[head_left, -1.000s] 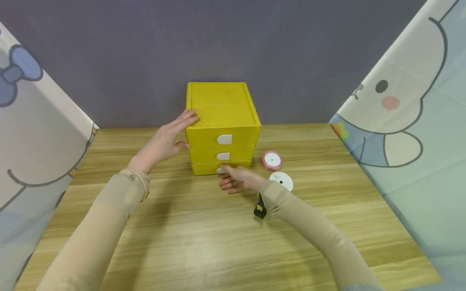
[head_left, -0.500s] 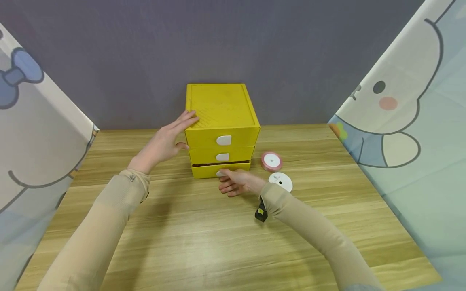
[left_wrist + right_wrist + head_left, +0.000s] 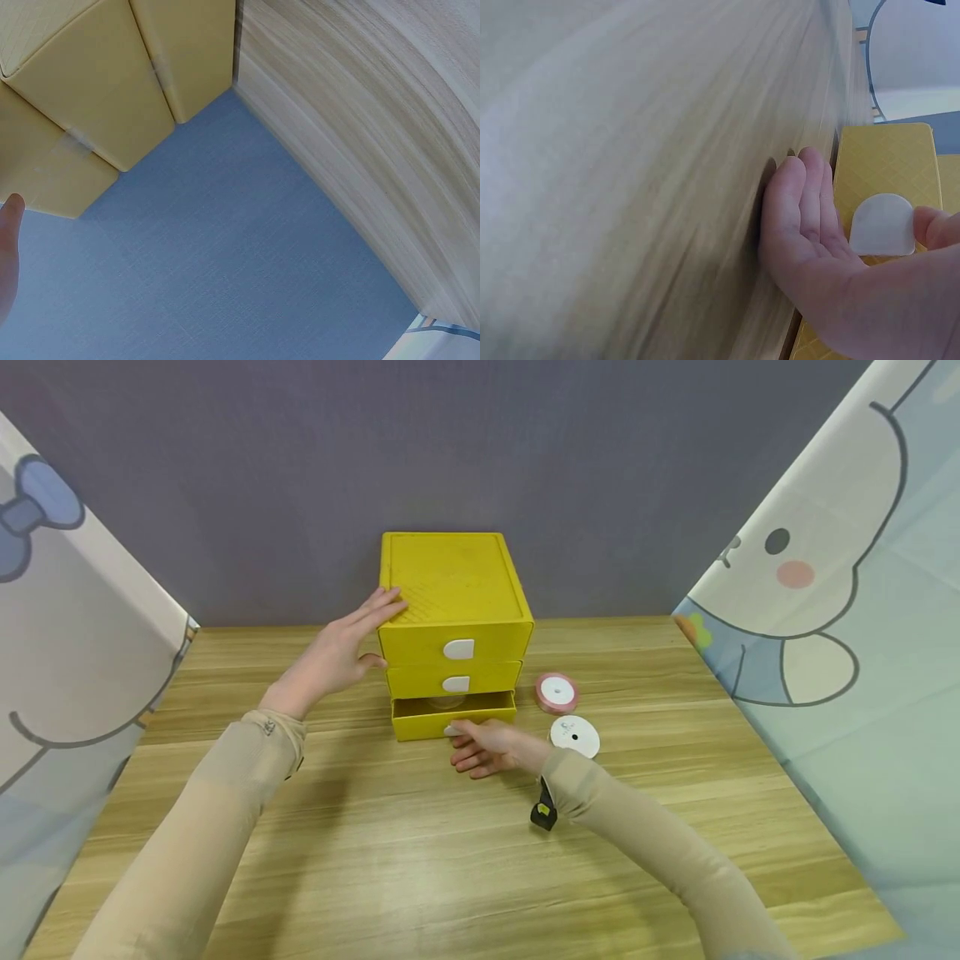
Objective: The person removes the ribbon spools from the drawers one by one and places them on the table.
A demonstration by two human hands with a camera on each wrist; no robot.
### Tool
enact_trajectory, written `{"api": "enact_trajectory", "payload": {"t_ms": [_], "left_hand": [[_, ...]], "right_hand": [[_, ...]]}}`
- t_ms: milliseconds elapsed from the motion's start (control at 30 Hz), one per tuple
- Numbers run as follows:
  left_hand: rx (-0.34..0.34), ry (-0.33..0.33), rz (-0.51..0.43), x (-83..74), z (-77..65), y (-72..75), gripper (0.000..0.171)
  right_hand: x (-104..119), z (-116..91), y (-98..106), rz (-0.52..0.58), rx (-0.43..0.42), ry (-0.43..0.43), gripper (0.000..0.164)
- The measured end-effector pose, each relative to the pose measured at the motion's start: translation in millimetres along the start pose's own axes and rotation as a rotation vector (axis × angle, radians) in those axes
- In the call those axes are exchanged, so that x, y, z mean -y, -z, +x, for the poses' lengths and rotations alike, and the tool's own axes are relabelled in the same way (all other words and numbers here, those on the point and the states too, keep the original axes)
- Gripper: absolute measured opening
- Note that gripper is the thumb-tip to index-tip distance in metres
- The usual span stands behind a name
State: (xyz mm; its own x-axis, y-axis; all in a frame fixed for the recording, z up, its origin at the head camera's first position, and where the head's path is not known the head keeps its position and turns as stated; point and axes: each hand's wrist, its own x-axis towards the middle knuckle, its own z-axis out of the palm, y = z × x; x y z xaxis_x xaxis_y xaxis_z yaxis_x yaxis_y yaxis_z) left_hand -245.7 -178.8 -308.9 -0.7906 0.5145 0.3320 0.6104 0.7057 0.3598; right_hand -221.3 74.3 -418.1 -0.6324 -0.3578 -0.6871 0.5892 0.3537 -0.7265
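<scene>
A small yellow chest of drawers (image 3: 453, 581) stands at the back of the wooden table. My left hand (image 3: 337, 652) rests on its top left front edge, fingers spread over the corner. Its bottom drawer (image 3: 420, 727) is pulled partway out. With thumb and fingers my right hand (image 3: 491, 747) grips the white handle (image 3: 883, 225) of that drawer, the thumb at the handle's upper edge. Inside the drawer a pale round thing (image 3: 446, 701) shows in part; its kind is unclear. The middle and top drawers are closed.
Right of the chest lie a pink ribbon spool (image 3: 557, 692) and a white spool (image 3: 575, 737), near my right wrist. A grey wall (image 3: 600, 485) stands behind the chest. Printed cloth panels (image 3: 810, 568) flank the table (image 3: 420, 860).
The bottom drawer has slid out toward me from closed, uncovering its inside. My right hand has come nearer with the handle. The left hand stays on the chest.
</scene>
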Motion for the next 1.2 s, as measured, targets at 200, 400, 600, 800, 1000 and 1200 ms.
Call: {"api": "enact_trajectory", "payload": {"t_ms": [200, 400, 600, 800, 1000, 1200], "left_hand": [[0.001, 0.004, 0.000, 0.4, 0.0, 0.1, 0.085], [0.000, 0.003, 0.000, 0.5, -0.3, 0.2, 0.085], [0.001, 0.001, -0.001, 0.3, 0.1, 0.2, 0.084], [0.000, 0.007, -0.004, 0.4, -0.2, -0.1, 0.084], [-0.001, 0.009, -0.007, 0.8, -0.1, -0.4, 0.085], [0.003, 0.014, -0.007, 0.9, 0.0, -0.5, 0.085]], "right_hand": [[-5, -3, -2, -0.004, -0.002, 0.003, 0.055], [-11, -5, -4, -0.003, -0.006, 0.007, 0.054], [-15, -9, -7, 0.005, -0.007, 0.009, 0.053], [-20, -13, -8, -0.002, -0.006, 0.008, 0.052], [-25, -17, -11, 0.000, -0.001, 0.010, 0.051], [-30, -22, -13, -0.006, 0.004, 0.008, 0.050]]}}
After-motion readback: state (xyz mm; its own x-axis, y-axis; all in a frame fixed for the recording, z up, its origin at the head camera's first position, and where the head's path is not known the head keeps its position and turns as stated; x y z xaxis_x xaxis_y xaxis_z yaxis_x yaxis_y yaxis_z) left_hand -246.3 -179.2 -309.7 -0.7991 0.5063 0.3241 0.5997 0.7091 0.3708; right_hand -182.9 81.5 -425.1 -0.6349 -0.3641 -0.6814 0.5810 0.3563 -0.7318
